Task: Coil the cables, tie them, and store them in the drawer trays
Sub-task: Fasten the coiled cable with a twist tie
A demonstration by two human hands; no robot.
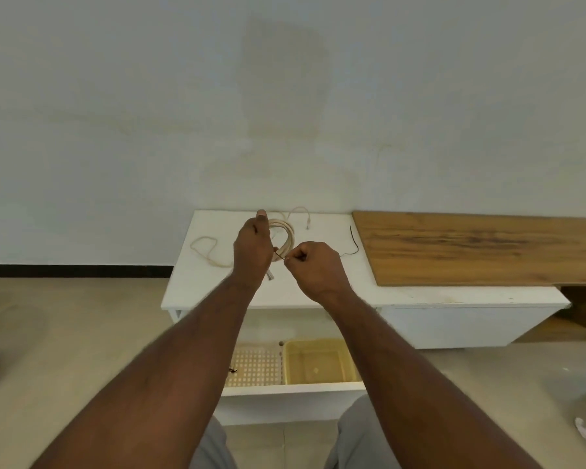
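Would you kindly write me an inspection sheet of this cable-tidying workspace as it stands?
Surface: white cabinet top, wooden board lying on its right part.
Job's things: coiled beige cable; open drawer with perforated tray and yellow tray.
Clutter: spare black tie on the top.
Grippers: left hand grips the coil; right hand pinches a thin dark tie.
Cables: loose beige cable left of the coil.
Surroundings: pale wall, tan floor.

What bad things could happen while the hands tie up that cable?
The coiled cable might spring loose, since only the left hand holds it. The thin tie pinched by the right hand could slip out before it is tight. The loose cable lies near the white top's edge and could slide off.
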